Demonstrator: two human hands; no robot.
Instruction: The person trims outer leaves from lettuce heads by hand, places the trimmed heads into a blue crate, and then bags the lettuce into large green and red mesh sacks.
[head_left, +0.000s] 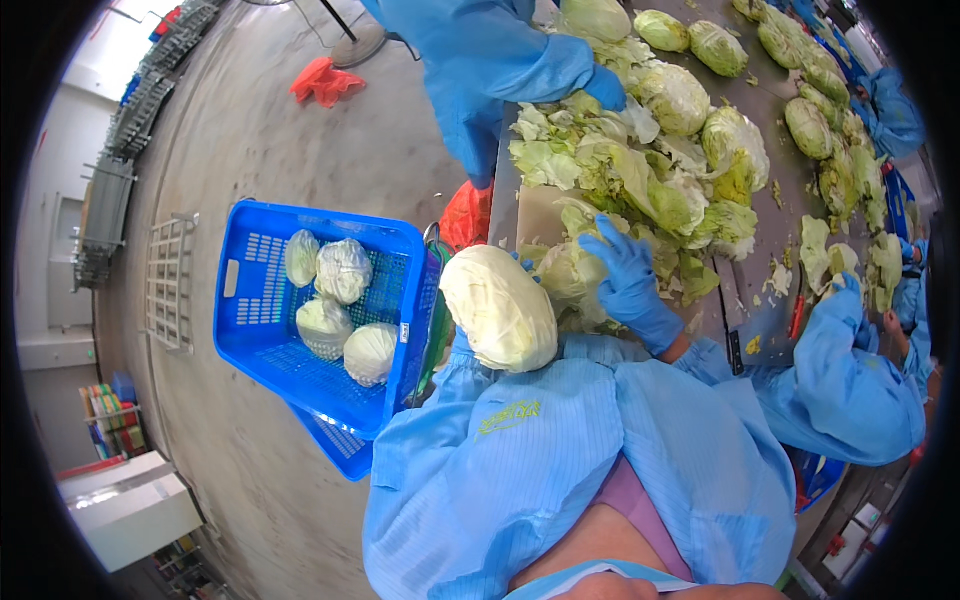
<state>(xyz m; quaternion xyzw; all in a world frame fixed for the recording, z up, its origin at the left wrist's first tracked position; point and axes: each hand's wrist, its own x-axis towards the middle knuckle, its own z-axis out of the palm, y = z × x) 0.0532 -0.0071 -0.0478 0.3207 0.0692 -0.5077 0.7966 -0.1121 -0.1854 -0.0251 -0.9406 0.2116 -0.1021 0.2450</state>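
A pale, trimmed cabbage head (499, 309) rests in my left hand (463, 346), whose gloved fingers show only partly behind it. My right hand (634, 281), in a blue glove, has its fingers spread at the edge of loose cabbage leaves (600, 161) heaped on the metal table (772, 150). Whether it touches the leaves beneath is unclear. To my left, a blue plastic crate (322, 210) holds several trimmed cabbages (343, 271). A black-handled knife (733, 349) lies right of my right hand.
A co-worker's gloved hands (604, 88) are at the table's far left corner. Another co-worker's sleeve (832, 390) is at my right, near a red-handled tool (796, 316). Untrimmed cabbages (810, 127) line the table's far side. A red bag (466, 217) hangs by the near corner.
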